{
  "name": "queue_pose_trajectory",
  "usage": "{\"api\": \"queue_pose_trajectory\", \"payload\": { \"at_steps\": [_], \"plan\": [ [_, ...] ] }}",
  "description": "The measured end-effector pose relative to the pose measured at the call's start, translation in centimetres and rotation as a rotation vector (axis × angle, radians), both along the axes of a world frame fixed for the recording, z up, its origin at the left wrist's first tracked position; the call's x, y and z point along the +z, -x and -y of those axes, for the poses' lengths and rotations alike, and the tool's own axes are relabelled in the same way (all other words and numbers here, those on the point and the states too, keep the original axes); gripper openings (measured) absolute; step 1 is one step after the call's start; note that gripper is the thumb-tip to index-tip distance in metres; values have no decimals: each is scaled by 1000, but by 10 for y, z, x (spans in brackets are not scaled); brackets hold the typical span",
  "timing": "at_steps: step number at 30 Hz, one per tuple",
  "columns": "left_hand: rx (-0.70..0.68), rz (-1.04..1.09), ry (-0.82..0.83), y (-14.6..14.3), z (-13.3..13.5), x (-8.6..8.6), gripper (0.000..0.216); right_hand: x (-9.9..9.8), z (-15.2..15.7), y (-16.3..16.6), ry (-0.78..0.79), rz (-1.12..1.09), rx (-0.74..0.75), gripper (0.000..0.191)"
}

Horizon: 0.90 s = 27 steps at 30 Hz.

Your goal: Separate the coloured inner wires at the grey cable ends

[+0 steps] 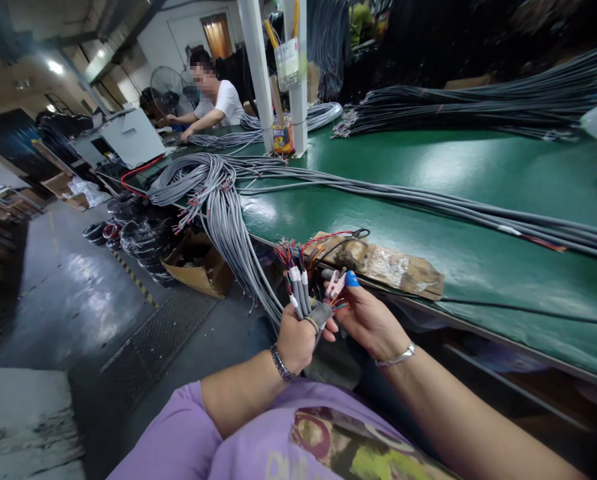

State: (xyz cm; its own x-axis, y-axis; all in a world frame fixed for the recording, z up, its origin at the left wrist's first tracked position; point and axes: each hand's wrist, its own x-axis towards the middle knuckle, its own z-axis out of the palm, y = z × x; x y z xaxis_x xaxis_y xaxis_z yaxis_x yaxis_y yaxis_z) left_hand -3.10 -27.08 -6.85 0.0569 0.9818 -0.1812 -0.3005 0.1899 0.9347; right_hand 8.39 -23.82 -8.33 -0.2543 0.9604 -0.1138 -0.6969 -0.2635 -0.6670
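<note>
My left hand (298, 340) is closed around a bunch of grey cables (301, 290) with white-banded ends. Thin coloured wires (289, 253) fan out at their tips. A grey cover sits on one of this hand's digits. Close beside it, my right hand (373, 323), with a blue fingertip cover (351, 279), pinches a small pinkish-white piece (335, 285) whose kind I cannot make out. Red and teal wire ends (337, 305) stick out between the hands. Just beyond them, a worn wooden board (408, 270) with clear tape lies at the bench edge.
The green bench (458, 163) carries a coiled heap of grey cables (198, 180) hanging over its edge, long grey cables (378, 190) and dark cable bundles (468, 110). A white post (258, 73) rises from it. Another person (218, 100) works at the far end. A cardboard box (198, 267) stands below.
</note>
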Motion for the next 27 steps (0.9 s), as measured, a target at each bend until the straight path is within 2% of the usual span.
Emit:
{"api": "queue_pose_trajectory", "payload": {
  "at_steps": [7,11,15,18,22,24,27],
  "plan": [
    [-2,-9,-16,3,1,-2,33,0,4,-5,27,22,46,45],
    [-20,1,-32,8,4,-8,35,1,12,-14,41,88,155,51],
    [-78,-74,-84,14,9,-16,39,6,23,-18,-31,273,224,37],
    [-149,-157,-94,17,10,-16,39,13,28,-16,-104,405,190,29],
    [-299,-184,-11,19,9,-9,41,21,31,-15,-166,506,212,34],
    [-337,-174,10,20,8,-6,44,20,32,-15,-159,534,208,34],
    [-318,-134,0,21,6,-6,44,11,29,-18,-71,564,70,34]
  ]
}}
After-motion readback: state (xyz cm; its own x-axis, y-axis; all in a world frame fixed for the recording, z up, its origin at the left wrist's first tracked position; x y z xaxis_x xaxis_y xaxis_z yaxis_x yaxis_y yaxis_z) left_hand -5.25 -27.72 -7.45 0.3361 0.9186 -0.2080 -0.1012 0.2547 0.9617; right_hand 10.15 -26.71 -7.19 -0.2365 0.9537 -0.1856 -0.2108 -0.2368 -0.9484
